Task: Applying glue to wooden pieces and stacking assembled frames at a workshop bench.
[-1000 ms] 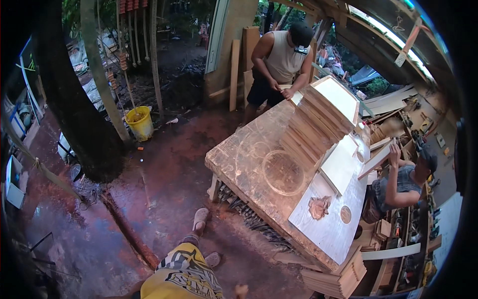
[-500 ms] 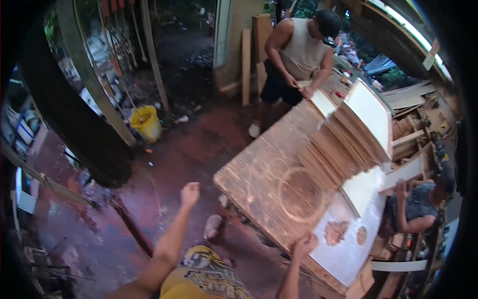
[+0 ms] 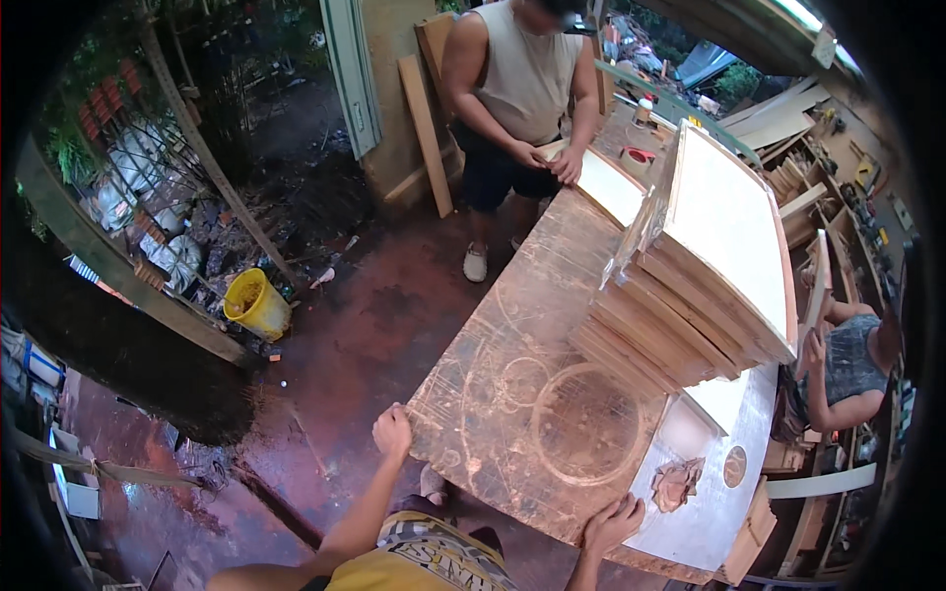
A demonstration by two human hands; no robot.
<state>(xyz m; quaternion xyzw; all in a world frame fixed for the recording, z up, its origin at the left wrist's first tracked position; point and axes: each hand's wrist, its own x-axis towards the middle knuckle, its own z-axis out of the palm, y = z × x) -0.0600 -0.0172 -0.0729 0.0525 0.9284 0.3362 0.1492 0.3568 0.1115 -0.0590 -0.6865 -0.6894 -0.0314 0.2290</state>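
Observation:
A worn wooden worktable (image 3: 493, 364) with circular scratch marks stands before me. At its near left corner, my left hand (image 3: 392, 429) is closed on the table edge, fingers curled. My right hand (image 3: 613, 520) lies on the near edge of the tabletop with fingers spread over it, holding nothing. Beside it, a crumpled brown piece of paper or cloth (image 3: 677, 485) rests on a pale grey sheet (image 3: 705, 527). Further back on the table rises a stack of wooden framed panels (image 3: 670, 315), the top one with a white face (image 3: 729, 231).
Across the table a person (image 3: 522, 89) holds a white panel (image 3: 611, 187) with both hands. Another person (image 3: 838, 364) works at the right. A yellow bucket (image 3: 258, 305) stands on the reddish floor at left, near a thick dark trunk (image 3: 118, 355). Boards (image 3: 426, 138) lean on the wall.
My left hand has come from the air beside the table to its near left corner. My right hand stays at the near edge. The view has moved closer to the table and panel stack.

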